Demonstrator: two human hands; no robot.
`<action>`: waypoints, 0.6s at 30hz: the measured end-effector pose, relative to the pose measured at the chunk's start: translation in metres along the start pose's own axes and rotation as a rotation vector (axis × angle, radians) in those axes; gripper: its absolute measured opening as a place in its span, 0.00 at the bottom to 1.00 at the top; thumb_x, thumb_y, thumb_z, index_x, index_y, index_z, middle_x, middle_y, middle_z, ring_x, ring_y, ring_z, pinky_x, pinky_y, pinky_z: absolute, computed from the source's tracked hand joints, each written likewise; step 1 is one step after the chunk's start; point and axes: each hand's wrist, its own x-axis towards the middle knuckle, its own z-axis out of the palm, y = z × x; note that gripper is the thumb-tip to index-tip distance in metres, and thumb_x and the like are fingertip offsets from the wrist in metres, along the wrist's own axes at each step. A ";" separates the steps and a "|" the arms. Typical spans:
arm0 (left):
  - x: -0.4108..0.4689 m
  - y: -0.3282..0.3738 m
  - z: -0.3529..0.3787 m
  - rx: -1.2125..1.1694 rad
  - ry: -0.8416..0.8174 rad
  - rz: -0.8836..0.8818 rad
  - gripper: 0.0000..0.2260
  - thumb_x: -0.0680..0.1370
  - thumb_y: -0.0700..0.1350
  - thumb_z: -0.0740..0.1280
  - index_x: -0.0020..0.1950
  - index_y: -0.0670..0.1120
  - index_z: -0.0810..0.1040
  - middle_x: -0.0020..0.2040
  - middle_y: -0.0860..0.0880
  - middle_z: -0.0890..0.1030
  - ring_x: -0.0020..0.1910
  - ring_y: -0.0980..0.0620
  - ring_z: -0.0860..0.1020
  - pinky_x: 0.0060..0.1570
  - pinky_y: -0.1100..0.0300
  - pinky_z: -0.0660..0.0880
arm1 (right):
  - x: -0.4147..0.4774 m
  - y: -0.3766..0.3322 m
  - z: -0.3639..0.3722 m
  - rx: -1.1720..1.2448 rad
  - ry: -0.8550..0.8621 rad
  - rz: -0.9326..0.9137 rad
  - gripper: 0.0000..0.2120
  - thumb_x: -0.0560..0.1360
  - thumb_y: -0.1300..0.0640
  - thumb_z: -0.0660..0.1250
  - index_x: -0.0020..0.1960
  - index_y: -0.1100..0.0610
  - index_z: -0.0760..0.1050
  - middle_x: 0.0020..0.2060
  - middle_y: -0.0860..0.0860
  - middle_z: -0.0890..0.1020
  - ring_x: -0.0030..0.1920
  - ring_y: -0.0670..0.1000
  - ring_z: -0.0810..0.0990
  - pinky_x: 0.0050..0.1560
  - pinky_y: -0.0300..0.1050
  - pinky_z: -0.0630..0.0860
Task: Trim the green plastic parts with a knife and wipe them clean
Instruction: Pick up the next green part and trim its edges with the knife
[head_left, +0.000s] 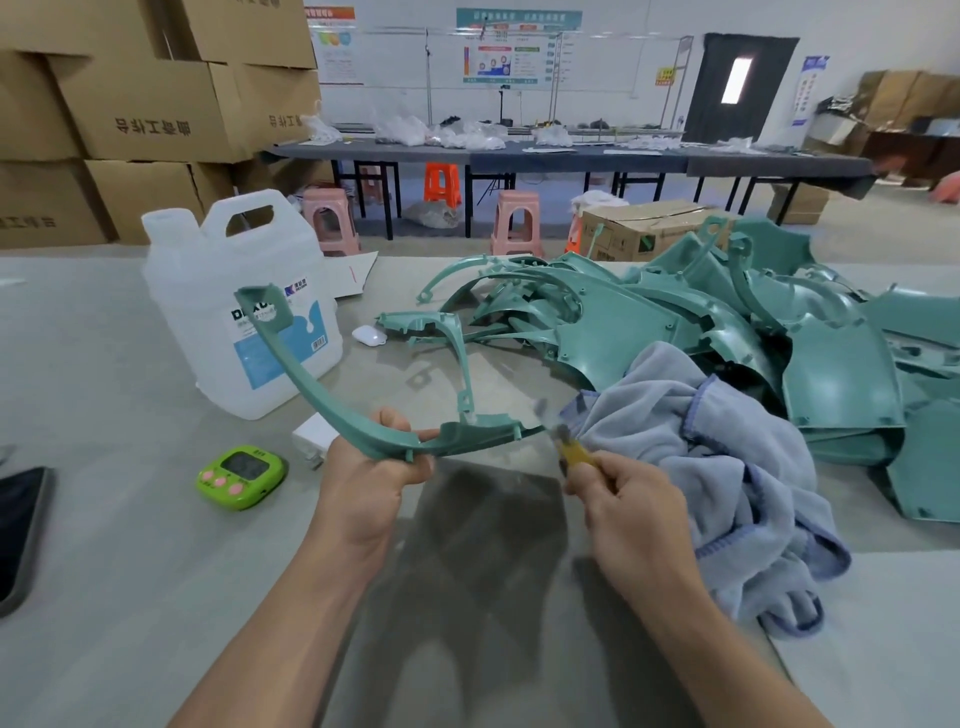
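Above grey desk (104, 519), grips curved green part (306, 379) in left hand (369, 478), long axis toward upper left, pinches knife (569, 449) in right hand (634, 509) beside its right tip.

Head view looks forward and down (close) over table (130, 519)

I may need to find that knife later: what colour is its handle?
Yellow. The knife is gripped by the right hand; the head view shows it best.

The grey table (130, 597) bears a jug (249, 332), timer (241, 475), phone (21, 530), towel (727, 467) and green parts (727, 332).
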 end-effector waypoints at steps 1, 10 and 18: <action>0.000 0.000 0.000 -0.001 0.007 -0.002 0.19 0.59 0.29 0.69 0.29 0.52 0.68 0.30 0.51 0.69 0.37 0.57 0.79 0.38 0.64 0.74 | 0.003 0.001 -0.004 -0.049 0.060 0.051 0.16 0.80 0.53 0.66 0.34 0.55 0.77 0.24 0.43 0.76 0.28 0.45 0.71 0.29 0.42 0.65; -0.001 0.005 0.001 -0.064 0.024 -0.038 0.17 0.59 0.30 0.69 0.29 0.51 0.66 0.32 0.48 0.66 0.38 0.52 0.75 0.41 0.60 0.72 | 0.004 0.002 -0.002 -0.127 0.066 0.050 0.18 0.82 0.51 0.65 0.35 0.57 0.75 0.24 0.44 0.75 0.27 0.46 0.69 0.31 0.44 0.67; -0.002 0.010 -0.002 -0.387 0.025 -0.201 0.15 0.72 0.28 0.65 0.53 0.42 0.80 0.52 0.45 0.86 0.50 0.47 0.84 0.54 0.49 0.80 | 0.000 0.002 0.000 0.491 0.051 0.013 0.13 0.76 0.48 0.64 0.39 0.54 0.80 0.21 0.45 0.67 0.23 0.46 0.61 0.23 0.35 0.59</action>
